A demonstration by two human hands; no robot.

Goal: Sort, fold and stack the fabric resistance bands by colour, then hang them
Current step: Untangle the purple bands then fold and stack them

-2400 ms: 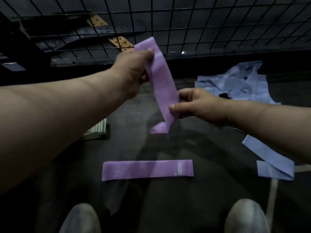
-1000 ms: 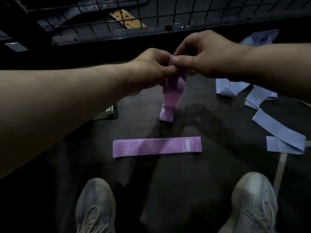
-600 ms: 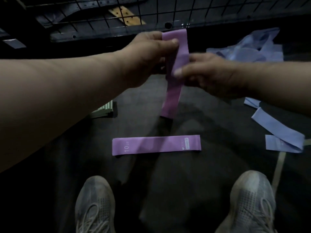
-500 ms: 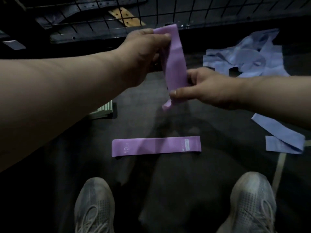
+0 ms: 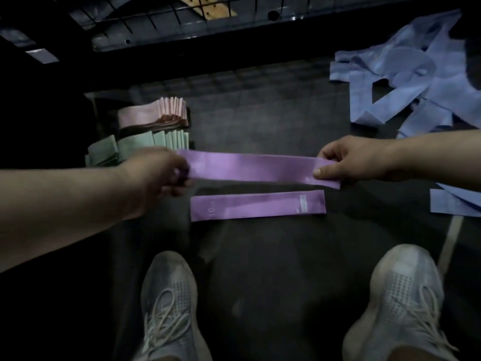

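Holding purple band (image 5: pixel 250 168) flat, stretched sideways: your left hand (image 5: pixel 156 175) grips one end, right hand (image 5: pixel 348 162) pinches other, above second purple band (image 5: pixel 257 205) lying on floor.

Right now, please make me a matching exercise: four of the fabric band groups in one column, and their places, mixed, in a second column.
Things
1. purple fabric band with no visible print
2. purple fabric band printed "10"
3. loose heap of blue fabric bands
4. folded stack of pink fabric bands

Places
A. far right on the dark floor
B. held between left hand and right hand
C. at the left, beyond the folded green stack
D. flat, nearest the pale shoes

Pairs: 1-B, 2-D, 3-A, 4-C
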